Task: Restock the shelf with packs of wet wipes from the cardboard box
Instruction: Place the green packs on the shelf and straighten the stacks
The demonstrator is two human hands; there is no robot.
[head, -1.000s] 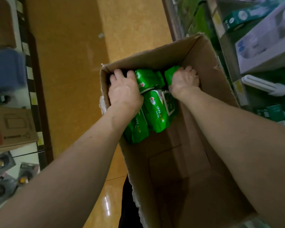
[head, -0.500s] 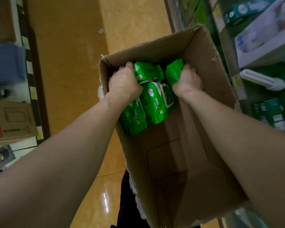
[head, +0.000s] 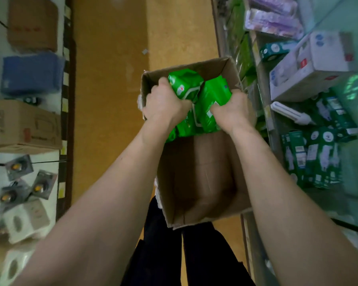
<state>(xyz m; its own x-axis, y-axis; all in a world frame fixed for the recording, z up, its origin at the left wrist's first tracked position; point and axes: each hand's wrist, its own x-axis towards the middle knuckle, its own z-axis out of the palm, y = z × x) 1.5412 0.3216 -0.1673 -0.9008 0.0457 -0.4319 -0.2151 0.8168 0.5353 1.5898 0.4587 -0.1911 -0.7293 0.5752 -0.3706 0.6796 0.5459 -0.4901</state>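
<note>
My left hand (head: pixel 163 106) and right hand (head: pixel 232 110) grip the packs (head: pixel 186 84) inside the box (head: pixel 196 182), near its far rim; its near half is open. The shelf (head: pixel 264 85) is close on the right. Before, the packs lay deeper.

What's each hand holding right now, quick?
Left hand: grips a green wet wipes pack.
Right hand: grips a second green pack.

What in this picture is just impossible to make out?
Head view:
- How many green plastic wet-wipe packs lie in the brown cardboard box: the left hand and right hand cover them.
- The fingers: mostly tucked behind the packs.
- Pack lettering: blurred.
- Label on the white carton at right: blurred.
</note>
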